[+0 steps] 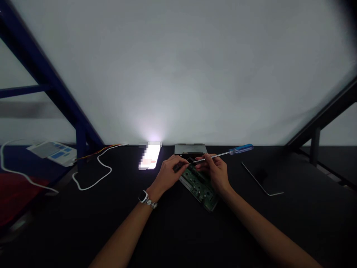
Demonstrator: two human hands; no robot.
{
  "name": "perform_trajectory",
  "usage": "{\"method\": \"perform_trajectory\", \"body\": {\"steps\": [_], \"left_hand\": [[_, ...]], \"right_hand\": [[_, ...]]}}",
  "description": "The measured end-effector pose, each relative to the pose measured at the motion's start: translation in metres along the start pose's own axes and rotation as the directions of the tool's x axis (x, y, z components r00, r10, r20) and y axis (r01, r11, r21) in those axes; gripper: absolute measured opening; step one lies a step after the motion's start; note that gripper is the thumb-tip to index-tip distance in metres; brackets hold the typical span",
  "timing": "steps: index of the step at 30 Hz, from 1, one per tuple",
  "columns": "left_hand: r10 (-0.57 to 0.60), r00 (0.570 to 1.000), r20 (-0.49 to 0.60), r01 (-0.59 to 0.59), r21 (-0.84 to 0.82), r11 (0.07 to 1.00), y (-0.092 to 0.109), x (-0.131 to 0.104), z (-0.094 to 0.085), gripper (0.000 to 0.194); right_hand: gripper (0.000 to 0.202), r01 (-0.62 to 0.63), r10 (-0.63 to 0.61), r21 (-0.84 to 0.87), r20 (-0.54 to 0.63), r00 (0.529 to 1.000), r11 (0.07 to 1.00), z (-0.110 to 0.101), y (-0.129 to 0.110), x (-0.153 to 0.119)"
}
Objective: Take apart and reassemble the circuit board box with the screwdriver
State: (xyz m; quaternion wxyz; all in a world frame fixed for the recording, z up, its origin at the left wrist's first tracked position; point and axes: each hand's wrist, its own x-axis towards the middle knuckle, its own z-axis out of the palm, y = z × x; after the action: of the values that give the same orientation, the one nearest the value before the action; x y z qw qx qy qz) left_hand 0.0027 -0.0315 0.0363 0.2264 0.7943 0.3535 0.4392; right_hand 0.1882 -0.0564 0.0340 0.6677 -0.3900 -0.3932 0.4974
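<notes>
A green circuit board (198, 186) lies slanted on the black table, its near corner toward the lower right. My right hand (216, 172) grips a screwdriver (240, 149) by its metal shaft; the blue handle points off to the right. The shaft's tip end reaches over the far part of the board. At the board's far left corner, my left hand (170, 170) is closed in a pinch, close to the screwdriver's tip. What its fingertips hold, if anything, is too small to make out. Part of the board is hidden under both hands.
Behind the board sits a silver, box-like metal part (190, 149). A lit phone (150, 156) stands to the left, near a white cable (107, 169) and a printed sheet (52, 152). On the right lies a bent metal rod (256, 179). A pale wall (178, 74) rises behind.
</notes>
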Motion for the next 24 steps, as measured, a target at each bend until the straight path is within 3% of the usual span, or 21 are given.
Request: {"method": "perform_trajectory", "body": {"steps": [10,13,16,20,24], "left_hand": [[-0.269,0.957,-0.105,0.225,-0.308,0.924,0.006,0.001,0.016,0.022],[-0.264,0.95,-0.166,0.207,-0.297,0.932,0.007,0.005,0.008,0.02],[-0.218,0.95,-0.224,0.174,-0.199,0.964,-0.004,0.009,-0.011,0.017],[-0.099,0.991,-0.093,0.103,0.048,0.993,-0.031,0.01,-0.032,0.013],[-0.069,0.996,0.064,0.058,0.168,0.984,-0.051,0.01,-0.027,0.008]], "right_hand": [[0.035,-0.026,0.027,-0.035,0.01,1.0,0.999,0.003,-0.003,-0.001],[0.035,0.004,-0.004,-0.009,0.004,1.0,1.0,0.003,-0.003,-0.001],[0.034,0.048,-0.047,0.03,-0.046,0.998,0.998,0.0,-0.002,0.001],[0.035,0.075,-0.073,0.029,-0.063,0.995,0.997,-0.007,0.0,0.006],[0.035,0.058,-0.057,0.012,-0.045,0.997,0.998,-0.007,0.003,0.008]]}}
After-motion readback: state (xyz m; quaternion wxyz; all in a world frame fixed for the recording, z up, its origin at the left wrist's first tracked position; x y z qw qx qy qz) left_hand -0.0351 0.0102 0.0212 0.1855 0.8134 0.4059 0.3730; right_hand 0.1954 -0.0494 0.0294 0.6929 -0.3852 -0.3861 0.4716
